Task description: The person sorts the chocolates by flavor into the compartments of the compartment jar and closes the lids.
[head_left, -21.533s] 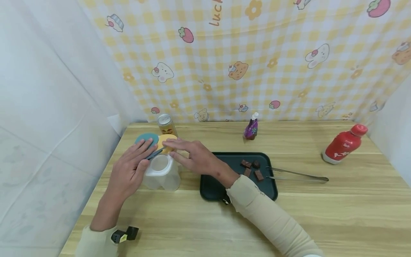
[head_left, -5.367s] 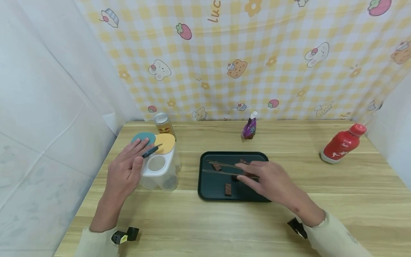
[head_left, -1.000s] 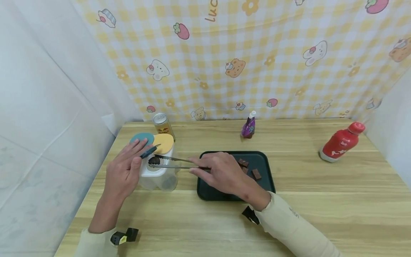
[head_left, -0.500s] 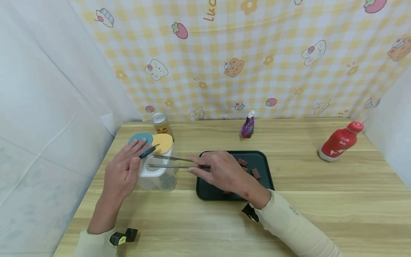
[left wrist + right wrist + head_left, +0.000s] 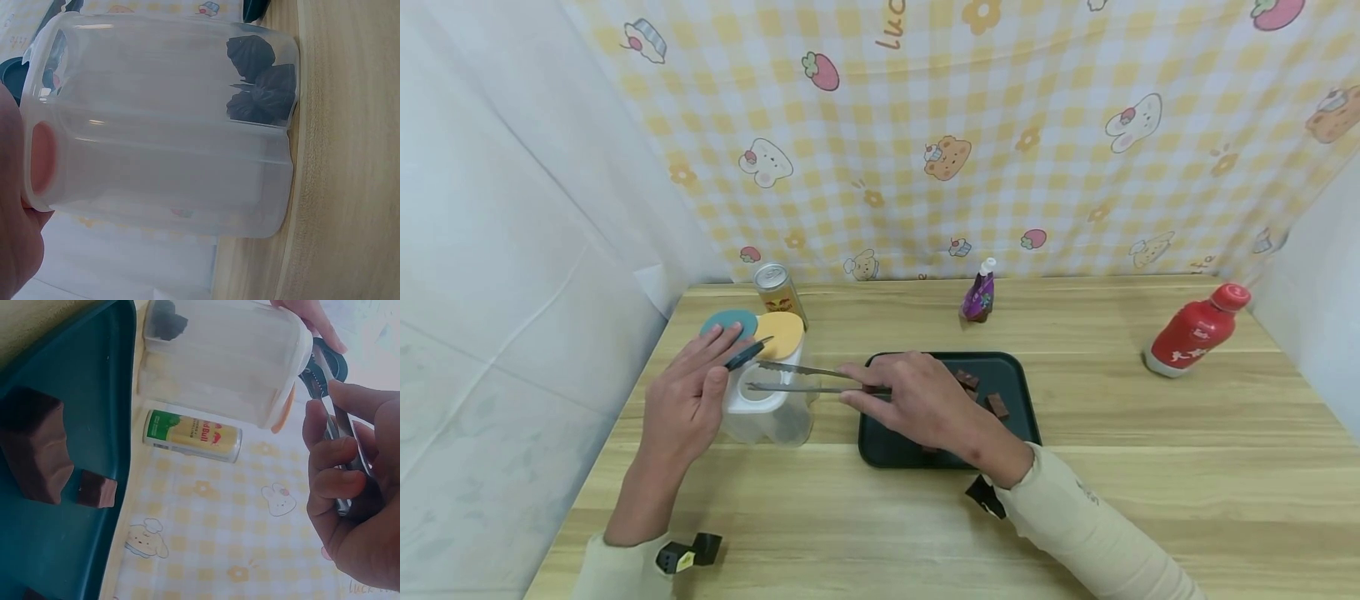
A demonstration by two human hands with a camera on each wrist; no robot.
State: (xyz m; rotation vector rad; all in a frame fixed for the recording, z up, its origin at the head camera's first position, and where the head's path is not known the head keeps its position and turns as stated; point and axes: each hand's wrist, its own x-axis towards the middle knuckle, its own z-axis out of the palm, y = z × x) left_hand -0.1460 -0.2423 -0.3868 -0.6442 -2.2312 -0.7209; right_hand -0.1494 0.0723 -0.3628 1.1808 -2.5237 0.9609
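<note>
Tray (image 5: 90, 431): cut off, right wrist view | red bottle (image 5: 1195, 329) lettering (image 5: 1190, 356): unreadable

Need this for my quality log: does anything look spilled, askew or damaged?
Nothing stands out. The clear container stands upright, the chocolates lie on the tray, and no spill shows on the table. The red bottle seems to lean in the head view, probably lens distortion.

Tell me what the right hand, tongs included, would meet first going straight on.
Leading with its tongs, the right hand would probably meet the raised dark lid first, or the left hand close beside it; height is unclear, so the container's rim could catch instead.
</note>
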